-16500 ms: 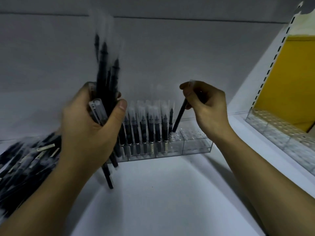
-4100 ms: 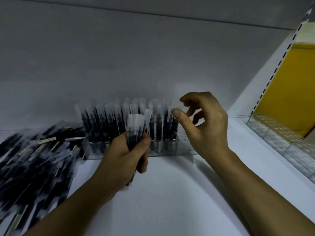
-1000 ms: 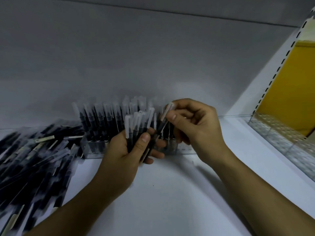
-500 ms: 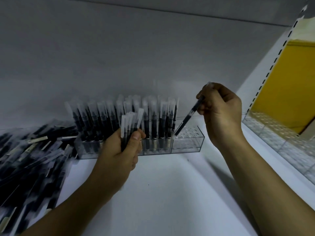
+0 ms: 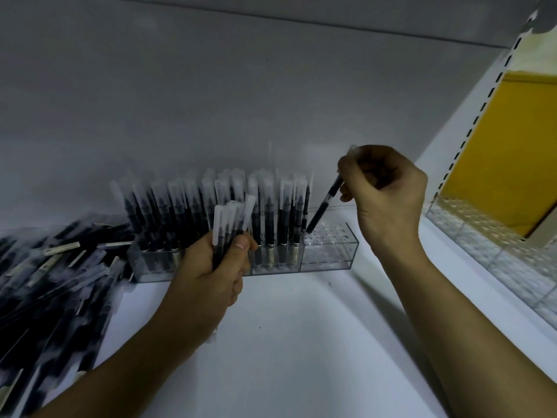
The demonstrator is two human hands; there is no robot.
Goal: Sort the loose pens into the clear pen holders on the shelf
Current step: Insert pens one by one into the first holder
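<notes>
A clear pen holder [image 5: 328, 254] stands on the white shelf against the back wall, its left and middle parts filled with upright black pens [image 5: 193, 212] in clear sleeves. The rightmost section shows open holes. My right hand [image 5: 382, 194] pinches a single black pen [image 5: 324, 206], tilted, with its lower tip at the left edge of that open section. In front of the holder my left hand [image 5: 211, 273] grips a small bundle of pens [image 5: 230, 224], upright.
A large heap of loose wrapped black pens [image 5: 51, 285] lies on the shelf at the left. Another clear holder [image 5: 494, 254] runs along the right side beside a slotted upright and a yellow panel [image 5: 512, 152]. White shelf surface [image 5: 286, 342] lies between my arms.
My right hand has lowered the single pen slightly, bringing its tip down to the holder's open right section. The left hand keeps its bundle in about the same place.
</notes>
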